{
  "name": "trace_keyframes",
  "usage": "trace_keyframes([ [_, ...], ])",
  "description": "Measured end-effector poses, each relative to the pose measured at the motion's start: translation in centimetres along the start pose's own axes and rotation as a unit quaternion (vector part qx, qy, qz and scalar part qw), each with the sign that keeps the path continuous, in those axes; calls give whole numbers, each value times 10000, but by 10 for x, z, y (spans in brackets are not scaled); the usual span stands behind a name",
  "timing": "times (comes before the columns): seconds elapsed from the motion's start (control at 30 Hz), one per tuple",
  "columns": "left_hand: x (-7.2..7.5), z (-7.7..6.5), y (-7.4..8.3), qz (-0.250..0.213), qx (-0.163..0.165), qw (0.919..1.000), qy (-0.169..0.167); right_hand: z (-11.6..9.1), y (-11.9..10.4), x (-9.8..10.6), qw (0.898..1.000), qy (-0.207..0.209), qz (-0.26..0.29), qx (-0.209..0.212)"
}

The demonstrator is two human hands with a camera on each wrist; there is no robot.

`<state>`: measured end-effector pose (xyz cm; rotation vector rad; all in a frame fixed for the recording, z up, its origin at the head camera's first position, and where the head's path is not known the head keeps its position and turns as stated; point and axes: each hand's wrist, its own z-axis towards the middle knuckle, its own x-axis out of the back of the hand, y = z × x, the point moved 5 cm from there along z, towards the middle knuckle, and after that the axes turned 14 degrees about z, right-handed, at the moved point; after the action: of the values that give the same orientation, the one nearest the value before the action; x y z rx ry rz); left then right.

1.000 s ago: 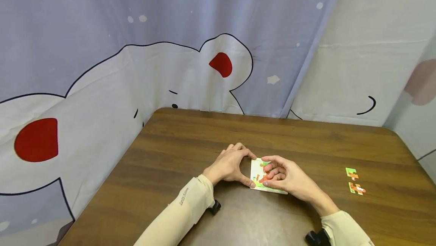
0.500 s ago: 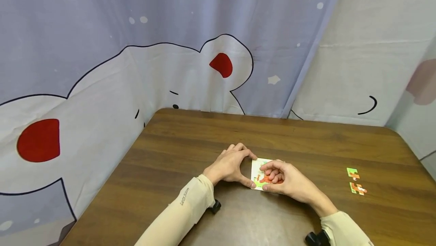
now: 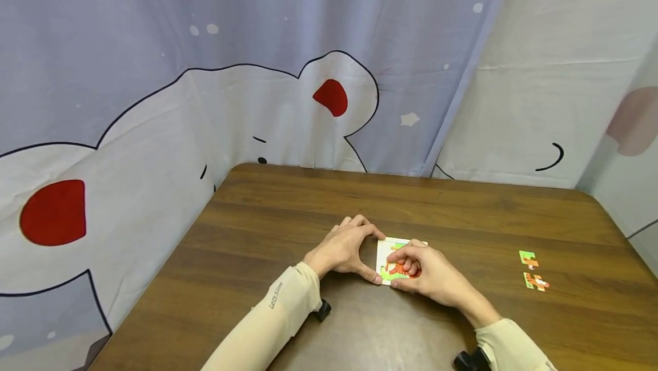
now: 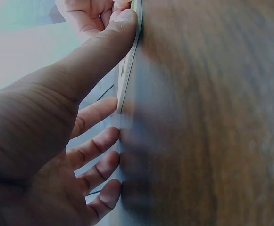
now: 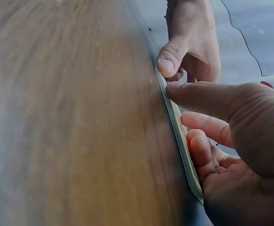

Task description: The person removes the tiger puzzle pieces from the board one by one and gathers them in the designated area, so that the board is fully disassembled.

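Observation:
A small square jigsaw puzzle board (image 3: pixel 382 254) with a white border and a green and orange picture lies on the table. My left hand (image 3: pixel 339 250) grips its left side, index finger at the far corner and thumb at the near corner. Over the right part of the board is my right hand (image 3: pixel 437 277), hiding much of the picture. In the right wrist view, its thumb touches the edge of the board (image 5: pixel 177 133) and its other fingers bend against the pieces. I cannot tell whether a piece is pinched in it.
Two loose puzzle pieces, one mostly green (image 3: pixel 525 257) and one with orange stripes (image 3: pixel 532 281), lie farther right on the brown wooden table (image 3: pixel 288 200). A printed curtain (image 3: pixel 247 114) hangs along the table's back and left edges.
My right hand has shifted slightly left and toward the near edge, its thumb now at the board's front border. The left hand keeps its grip, and the loose pieces stay put.

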<state>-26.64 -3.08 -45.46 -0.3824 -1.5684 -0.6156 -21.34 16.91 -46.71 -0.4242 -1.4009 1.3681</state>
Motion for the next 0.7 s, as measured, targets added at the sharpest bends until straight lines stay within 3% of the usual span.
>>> trace_keyframes([
  [0.23, 0, 0, 0, 11, -1, 10000, -10, -1, -2, 0, 9998, 25, 72, -172],
  [0.7, 0, 0, 0, -68, 18, 10000, -10, 0, 1, -1, 9960, -89, 722, -516],
])
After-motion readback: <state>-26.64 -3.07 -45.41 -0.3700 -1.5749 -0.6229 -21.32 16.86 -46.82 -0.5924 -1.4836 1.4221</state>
